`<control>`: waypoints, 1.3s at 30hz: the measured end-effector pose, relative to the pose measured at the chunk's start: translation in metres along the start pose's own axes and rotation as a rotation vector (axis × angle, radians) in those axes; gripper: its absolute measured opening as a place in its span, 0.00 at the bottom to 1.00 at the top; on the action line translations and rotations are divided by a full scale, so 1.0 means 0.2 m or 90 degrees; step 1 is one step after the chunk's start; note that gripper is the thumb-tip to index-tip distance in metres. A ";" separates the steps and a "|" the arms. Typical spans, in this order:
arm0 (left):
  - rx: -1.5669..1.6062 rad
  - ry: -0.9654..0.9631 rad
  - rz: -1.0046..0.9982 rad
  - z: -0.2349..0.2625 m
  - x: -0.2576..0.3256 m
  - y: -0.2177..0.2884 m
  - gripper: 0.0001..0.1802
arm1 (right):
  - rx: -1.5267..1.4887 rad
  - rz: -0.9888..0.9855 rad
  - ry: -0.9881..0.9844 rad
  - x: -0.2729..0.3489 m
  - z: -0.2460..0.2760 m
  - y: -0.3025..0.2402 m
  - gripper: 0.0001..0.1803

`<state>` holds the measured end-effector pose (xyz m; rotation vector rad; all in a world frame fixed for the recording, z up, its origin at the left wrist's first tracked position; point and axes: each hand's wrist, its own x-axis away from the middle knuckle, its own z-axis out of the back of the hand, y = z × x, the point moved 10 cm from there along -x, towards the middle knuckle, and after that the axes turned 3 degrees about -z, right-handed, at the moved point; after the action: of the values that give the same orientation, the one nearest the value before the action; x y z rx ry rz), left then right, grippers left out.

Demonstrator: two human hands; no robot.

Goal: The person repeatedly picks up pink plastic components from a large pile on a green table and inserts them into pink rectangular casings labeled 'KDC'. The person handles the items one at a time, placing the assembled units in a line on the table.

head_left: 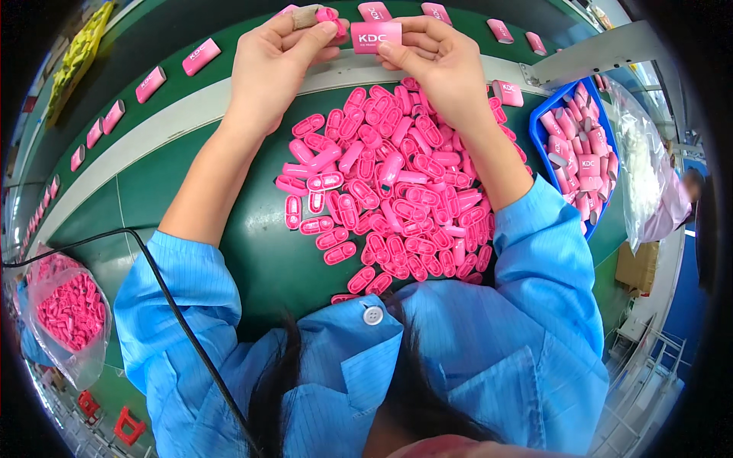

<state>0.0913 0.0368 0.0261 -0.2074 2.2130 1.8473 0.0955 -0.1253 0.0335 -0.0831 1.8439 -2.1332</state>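
Both hands are raised at the far edge of a green work surface (263, 191). My left hand (267, 72) pinches a small pink plastic cap (328, 15) between thumb and fingers, and a tan wrap (305, 15) covers one finger. My right hand (447, 65) grips a flat pink case (376, 38) with white lettering, its printed face toward me. The cap and the case are close together but apart. Below and between my forearms spreads a large pile of oval pink caps (397, 175), many with their hollow side up.
Pink cases (201, 57) stand spaced out on a green belt (168, 53) beyond a pale rail (153, 149). A blue bin (537, 137) of pink cases sits at right, beside a clear bag (641, 153). At left are a bag of pink parts (70, 313) and a black cable (164, 286).
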 end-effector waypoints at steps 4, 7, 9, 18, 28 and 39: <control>-0.115 -0.040 0.059 -0.04 0.03 -0.05 0.22 | -0.100 -0.048 -0.050 -0.03 -0.01 0.06 0.16; -0.103 -0.058 0.067 -0.05 0.04 -0.05 0.22 | -0.150 -0.067 -0.083 -0.03 -0.02 0.11 0.16; -0.109 -0.086 0.064 -0.06 0.04 -0.03 0.21 | -0.161 -0.051 -0.092 -0.04 -0.02 0.08 0.16; -0.291 -0.083 -0.052 -0.10 0.07 0.09 0.18 | -0.049 -0.016 -0.037 0.00 0.00 0.01 0.17; -0.470 -0.104 -0.147 -0.18 0.10 0.13 0.24 | -0.033 -0.054 0.026 -0.07 0.01 0.06 0.21; -0.656 -0.294 0.061 0.00 0.20 0.15 0.12 | 0.486 0.015 -0.031 -0.52 0.06 0.03 0.18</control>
<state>0.0445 0.0437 0.0437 0.1449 0.8555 2.5794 0.1984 -0.1076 0.0467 0.0622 0.8951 -2.6240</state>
